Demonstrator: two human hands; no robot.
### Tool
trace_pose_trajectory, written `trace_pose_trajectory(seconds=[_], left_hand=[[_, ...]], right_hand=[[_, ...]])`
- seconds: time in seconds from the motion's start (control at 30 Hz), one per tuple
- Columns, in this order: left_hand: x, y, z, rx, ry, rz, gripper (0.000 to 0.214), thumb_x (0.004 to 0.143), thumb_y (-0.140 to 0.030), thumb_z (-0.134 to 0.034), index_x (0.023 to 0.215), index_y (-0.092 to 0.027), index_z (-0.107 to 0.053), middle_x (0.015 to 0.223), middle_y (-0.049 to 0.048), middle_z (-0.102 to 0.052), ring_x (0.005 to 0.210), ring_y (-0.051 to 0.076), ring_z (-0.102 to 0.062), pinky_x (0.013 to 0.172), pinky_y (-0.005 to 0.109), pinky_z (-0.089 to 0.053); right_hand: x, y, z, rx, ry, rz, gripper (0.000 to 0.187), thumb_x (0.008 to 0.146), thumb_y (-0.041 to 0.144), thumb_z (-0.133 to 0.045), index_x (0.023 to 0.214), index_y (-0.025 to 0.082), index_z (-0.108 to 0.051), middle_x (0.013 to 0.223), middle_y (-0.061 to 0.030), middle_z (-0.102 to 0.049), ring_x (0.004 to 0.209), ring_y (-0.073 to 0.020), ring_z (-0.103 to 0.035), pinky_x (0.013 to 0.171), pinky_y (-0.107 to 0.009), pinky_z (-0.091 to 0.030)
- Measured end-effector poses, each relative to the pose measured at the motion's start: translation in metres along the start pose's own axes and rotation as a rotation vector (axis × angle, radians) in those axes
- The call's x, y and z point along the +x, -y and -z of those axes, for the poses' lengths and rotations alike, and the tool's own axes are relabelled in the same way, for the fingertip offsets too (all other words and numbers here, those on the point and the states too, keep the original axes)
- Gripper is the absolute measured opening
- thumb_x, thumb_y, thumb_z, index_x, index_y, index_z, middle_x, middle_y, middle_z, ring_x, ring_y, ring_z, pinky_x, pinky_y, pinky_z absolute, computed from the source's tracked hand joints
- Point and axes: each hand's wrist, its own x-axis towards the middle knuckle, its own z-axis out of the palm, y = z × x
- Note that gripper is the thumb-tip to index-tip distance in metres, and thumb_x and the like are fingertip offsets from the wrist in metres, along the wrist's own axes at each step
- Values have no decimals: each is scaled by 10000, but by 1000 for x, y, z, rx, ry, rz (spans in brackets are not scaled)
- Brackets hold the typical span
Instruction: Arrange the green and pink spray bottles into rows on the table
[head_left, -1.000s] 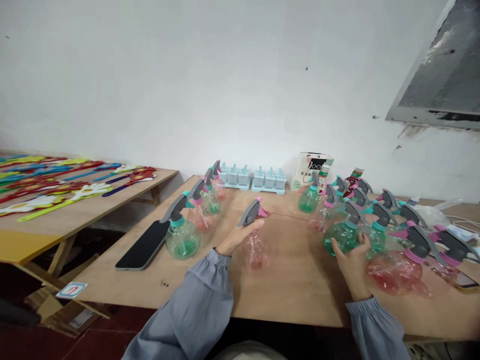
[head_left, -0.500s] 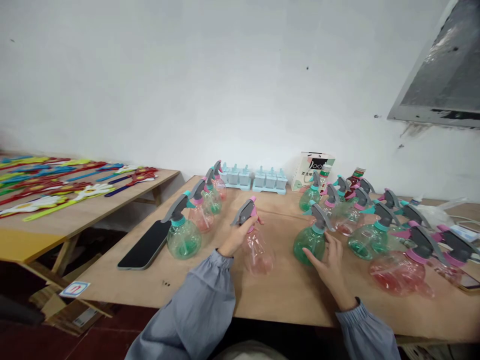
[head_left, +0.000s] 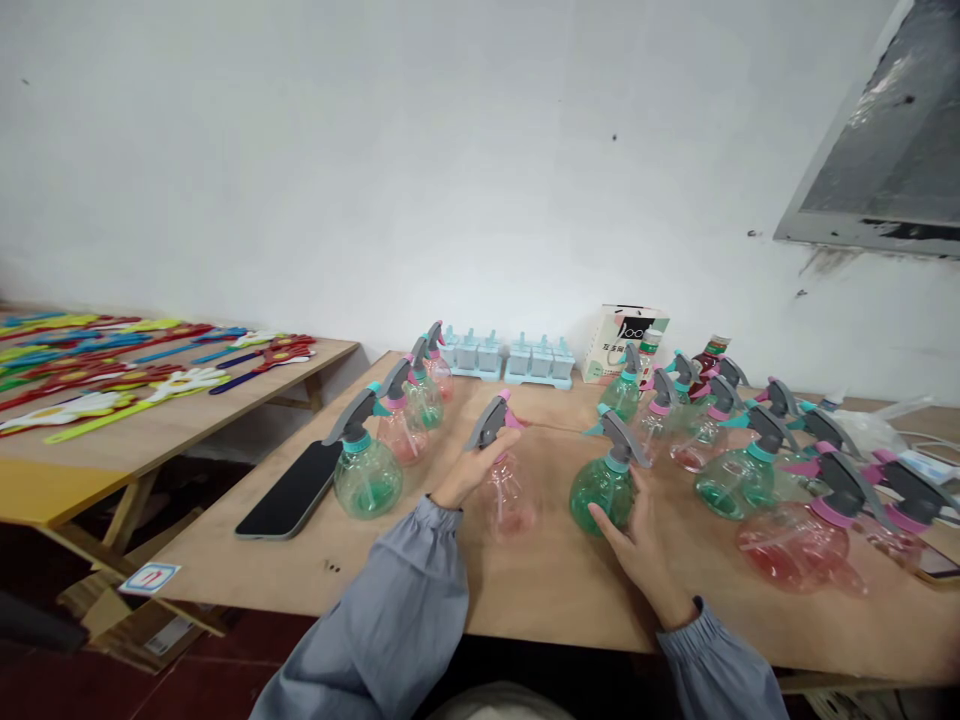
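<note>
Pink spray bottle [head_left: 510, 505]: stands near upright, just below the centre of the frame; too blurred at the base to judge contact with the table [head_left: 540, 605].
Left grip [head_left: 480, 465]: wraps round the neck and trigger head, thumb laid across.
Right grip [head_left: 637, 535]: clasps the lower right side of the green spray bottle [head_left: 602, 490], thumb in front, fingers mostly hidden behind; apart from the pink one.
Bottle handling: looks like positioning of two bottles together, one per hand.
Green bottle's next move: seems to call for a firm clasp on the rounded body, kept upright, with care for the top-heavy head.
Table edges: near edge crosses the lower frame, below both bottles; corner with sticker [head_left: 150, 578] at lower left.
Room: wood visible between the held pair and toward the near edge; tighter at right beside crowded bottles [head_left: 739, 480], and at left beside the phone [head_left: 292, 490].
</note>
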Motion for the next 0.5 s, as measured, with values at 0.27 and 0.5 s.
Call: trace_pose_trajectory(seconds=[0.27,0.5], left_hand=[[3,11,1,103,-90,-109,319,857,-556,-683,829,-241,-721,814,28,-686,849,216,-658,813,347,-584],[2,9,5,276,-107,-232,277,891,-497,-635,842,-243,-734,813,31,-727,818,218,-702,942,398,-561]], right_hand=[[1,4,2,57,32,-78,816,948,677,-651,1552,197,-388,1505,-205,-540,1418,-382,-551,1188,-659,-455],[0,2,2,71,51,-97,830,940,659,-673,1565,202,-375,1528,-200,-528,1438,-379,-536,1222,-655,-422]])
